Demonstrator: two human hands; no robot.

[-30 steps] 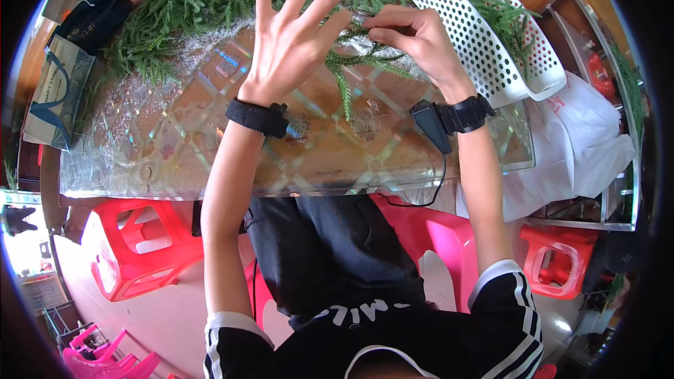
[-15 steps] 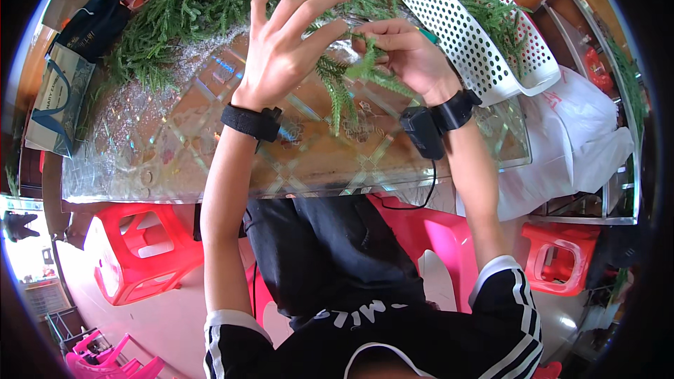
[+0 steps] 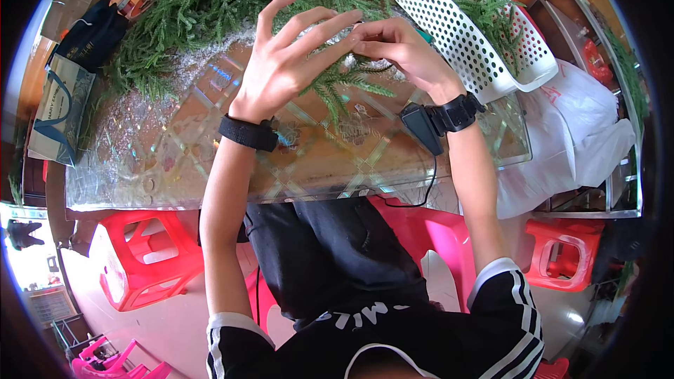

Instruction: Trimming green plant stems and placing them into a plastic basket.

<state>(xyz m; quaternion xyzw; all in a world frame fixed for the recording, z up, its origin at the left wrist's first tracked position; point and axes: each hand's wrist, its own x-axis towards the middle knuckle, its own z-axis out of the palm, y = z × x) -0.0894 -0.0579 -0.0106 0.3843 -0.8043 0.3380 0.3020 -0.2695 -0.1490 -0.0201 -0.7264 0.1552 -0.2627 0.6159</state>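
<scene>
My left hand is raised over the table, back upward. Its outer fingers are spread, while the index finger reaches to the top of a green pine sprig; the thumb is hidden behind the hand. Opposite it, my right hand pinches between thumb and forefinger at the same spot, so the fingertips of both hands meet there. The sprig's needled branches hang below the fingers, and its upper end is covered by them. Black straps with small devices sit on both wrists.
A large heap of green pine sprigs covers the far table, with white flakes near it. A white perforated basket holds more greenery at the far right, beside a white plastic bag. Red stools stand below the table's near edge.
My right hand has shifted slightly and its fingers now meet my left fingertips. The sprig has turned, its branches now spreading sideways under the hands.
</scene>
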